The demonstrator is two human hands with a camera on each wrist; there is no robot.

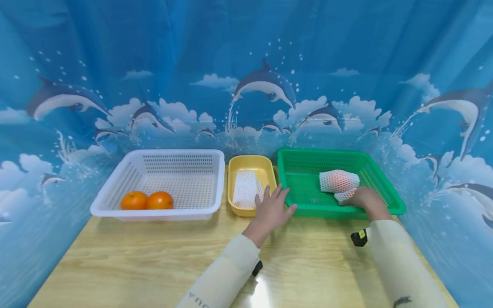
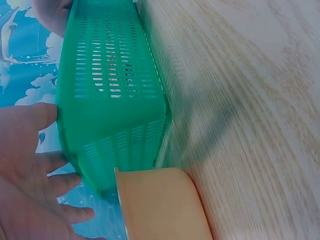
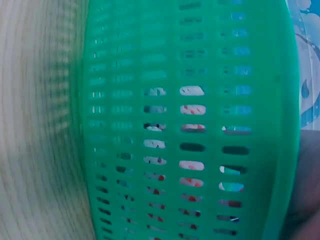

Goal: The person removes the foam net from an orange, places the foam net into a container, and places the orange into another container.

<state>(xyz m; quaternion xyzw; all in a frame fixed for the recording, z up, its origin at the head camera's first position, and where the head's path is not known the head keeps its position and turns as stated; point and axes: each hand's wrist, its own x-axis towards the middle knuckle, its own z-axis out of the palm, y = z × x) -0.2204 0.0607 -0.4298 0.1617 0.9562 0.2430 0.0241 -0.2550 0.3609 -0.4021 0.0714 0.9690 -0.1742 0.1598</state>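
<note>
In the head view, two reddish round fruits in white foam nets lie inside the green basket (image 1: pixel 308 209). My right hand (image 1: pixel 366 200) reaches over its front rim and grips the nearer netted fruit (image 1: pixel 345 195); the basket wall hides most of that grip in the right wrist view. The other netted fruit (image 1: pixel 339 181) lies just behind it. With fingers spread, my left hand (image 1: pixel 271 211) hovers by the green basket's left front corner, beside the yellow tray (image 1: pixel 233 205). White foam nets (image 1: pixel 245 188) lie flat in that tray.
A white basket (image 1: pixel 158 214) stands at the left with two oranges (image 1: pixel 147 200) at its front. All the containers sit side by side on a wooden table (image 1: pixel 154 256). A blue dolphin curtain (image 1: pixel 192 51) hangs behind and along both sides.
</note>
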